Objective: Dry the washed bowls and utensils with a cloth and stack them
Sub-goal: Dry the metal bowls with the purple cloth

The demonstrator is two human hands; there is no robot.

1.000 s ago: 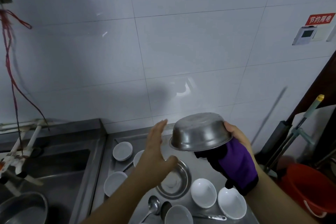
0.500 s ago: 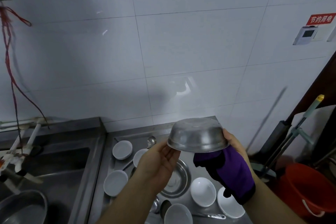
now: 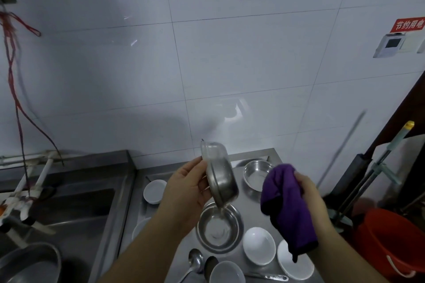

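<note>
Left hand [image 3: 186,193] tilts round steel bowl [image 3: 219,174]; right hand [image 3: 309,190] bunches soft purple cloth [image 3: 287,204].

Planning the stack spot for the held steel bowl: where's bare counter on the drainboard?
Bare steel between the far metal bowl, the near metal bowl and the white bowl, partly behind the purple cloth. A smaller strip runs between the far-left white bowl and the left hand. The front edge is crowded: spoons and white bowls.

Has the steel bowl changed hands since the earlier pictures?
Yes. The steel bowl went from the right hand to the left hand, and turned on edge above the steel bowl on the counter. The right hand holds only the purple cloth.
</note>
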